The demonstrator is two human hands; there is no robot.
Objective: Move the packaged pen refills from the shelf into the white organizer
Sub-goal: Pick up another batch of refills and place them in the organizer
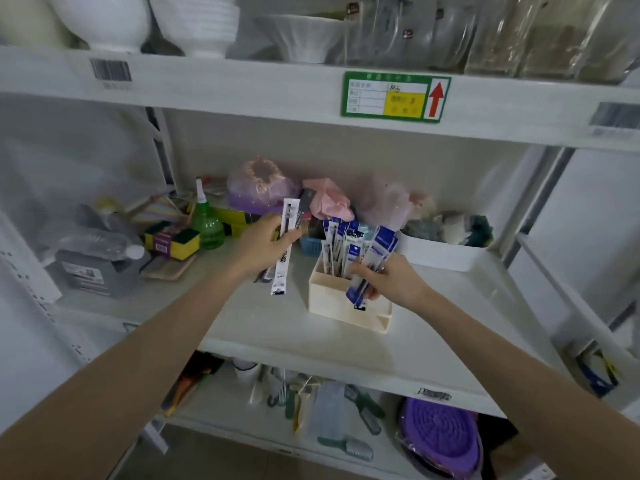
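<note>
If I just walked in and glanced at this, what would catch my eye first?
Probably the two bare hands at the middle shelf: the left hand holds a white refill pack upright, while the right hand grips blue packs at the white organizer, which is already stuffed with more. Above, a green label with a red arrow stands out.

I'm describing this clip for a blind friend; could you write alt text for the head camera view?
A person's left hand holds a white refill pack while the right hand grips blue refill packs at a white organizer already holding several packs. The organizer stands on a white shelf cluttered with a green spray bottle and sponges.
</note>
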